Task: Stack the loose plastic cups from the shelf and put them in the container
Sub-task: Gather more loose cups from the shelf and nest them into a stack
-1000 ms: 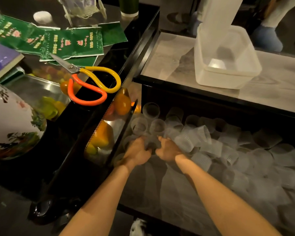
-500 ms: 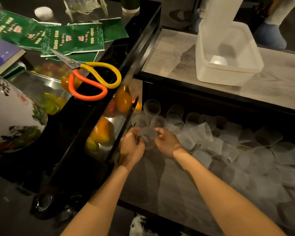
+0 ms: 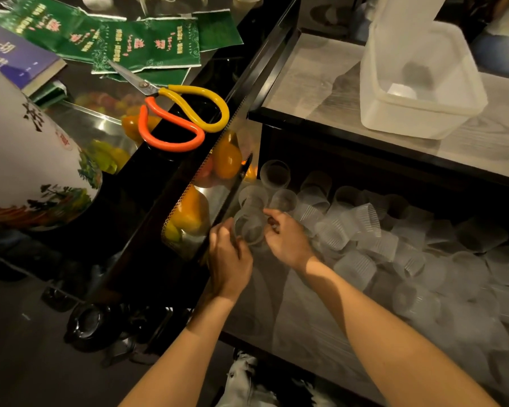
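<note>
At frame centre, the left hand (image 3: pixel 231 257) clamped a cup (image 3: pixel 249 227), mouth facing up-frame. The right hand (image 3: pixel 287 239) (nearer the pile (image 3: pixel 394 245)) pinched its rim. The container (image 3: pixel 417 83) sat upper right.

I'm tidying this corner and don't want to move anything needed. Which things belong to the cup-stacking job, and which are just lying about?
Part of the job:
- clear cup held between left hand and right hand
- loose plastic cups on the lower shelf
- translucent container on top

Lying about:
- scissors
- green packets
- painted vase
- book
</note>
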